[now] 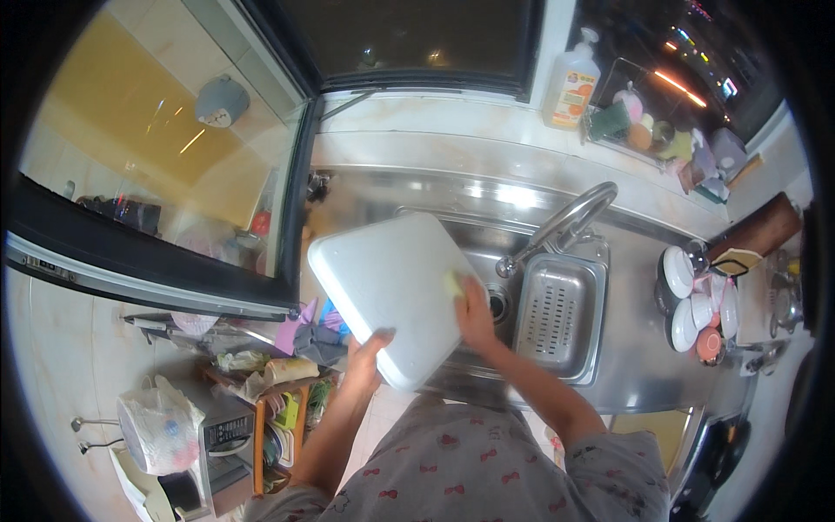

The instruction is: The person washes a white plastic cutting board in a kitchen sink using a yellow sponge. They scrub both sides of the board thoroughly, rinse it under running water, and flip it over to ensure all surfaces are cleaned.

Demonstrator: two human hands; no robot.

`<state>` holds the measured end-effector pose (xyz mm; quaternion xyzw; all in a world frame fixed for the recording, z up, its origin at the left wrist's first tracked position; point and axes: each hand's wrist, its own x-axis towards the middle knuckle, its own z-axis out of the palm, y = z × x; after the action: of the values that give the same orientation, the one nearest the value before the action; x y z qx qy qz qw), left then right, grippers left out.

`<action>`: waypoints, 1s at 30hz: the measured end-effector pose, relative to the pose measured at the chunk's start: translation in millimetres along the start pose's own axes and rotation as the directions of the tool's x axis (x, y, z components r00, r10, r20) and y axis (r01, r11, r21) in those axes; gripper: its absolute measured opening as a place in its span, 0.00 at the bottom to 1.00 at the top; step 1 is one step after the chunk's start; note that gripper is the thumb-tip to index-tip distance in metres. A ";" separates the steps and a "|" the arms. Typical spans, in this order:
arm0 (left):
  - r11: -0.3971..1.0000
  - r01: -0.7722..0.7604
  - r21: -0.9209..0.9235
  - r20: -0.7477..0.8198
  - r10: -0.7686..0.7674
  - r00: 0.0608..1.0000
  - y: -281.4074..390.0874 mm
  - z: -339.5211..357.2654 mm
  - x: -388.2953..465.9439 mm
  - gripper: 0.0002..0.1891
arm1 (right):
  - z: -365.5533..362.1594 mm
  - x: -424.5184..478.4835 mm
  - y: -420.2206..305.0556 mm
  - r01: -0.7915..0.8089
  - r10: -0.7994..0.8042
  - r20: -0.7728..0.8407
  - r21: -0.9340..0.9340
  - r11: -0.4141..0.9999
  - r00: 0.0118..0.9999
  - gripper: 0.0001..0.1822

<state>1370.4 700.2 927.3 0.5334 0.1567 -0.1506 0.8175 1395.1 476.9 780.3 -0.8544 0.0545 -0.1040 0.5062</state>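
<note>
A large white rectangular lid or shallow tray (391, 280), tilted, is held over the left side of the steel sink. My left hand (368, 359) grips its lower left edge, the thumb on top and the fingers hidden beneath. Against its right part, my right hand (474, 313) presses a yellow-green sponge (453, 284). Just right of that hand are the drain (497, 303) and the main basin (483, 248), partly covered by the white piece. The curved chrome faucet (574, 212) reaches over the basin, and a perforated steel colander tray (553, 307) sits on the right.
White bowls (685, 323) and cups stand on the right counter. A pump bottle (572, 85) and a wire rack of sponges (626, 130) occupy the sill. An open window frame (297, 196) juts in at left, above a microwave (228, 430) and a wooden shelf (259, 437).
</note>
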 end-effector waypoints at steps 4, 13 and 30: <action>1.000 -0.001 -0.004 0.023 0.002 1.000 -8.4 -5.0 8.7 0.23 | -6.9 -25.1 -110.5 0.094 -0.196 0.254 0.366 0.926 0.947 0.28; 0.983 0.069 0.171 0.105 -0.088 0.990 -3.9 6.3 -13.6 0.21 | 29.2 127.6 -78.9 0.123 -0.113 -0.065 0.176 0.977 0.991 0.21; 0.981 0.013 0.191 0.136 -0.040 0.990 4.0 -9.3 -7.1 0.21 | 28.1 86.1 -109.0 0.253 -0.253 -0.020 0.170 0.952 0.967 0.26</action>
<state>1364.7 710.8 930.0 0.5950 0.0914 -0.2126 0.7697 1484.1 536.2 873.2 -0.8077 -0.0648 -0.1716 0.5603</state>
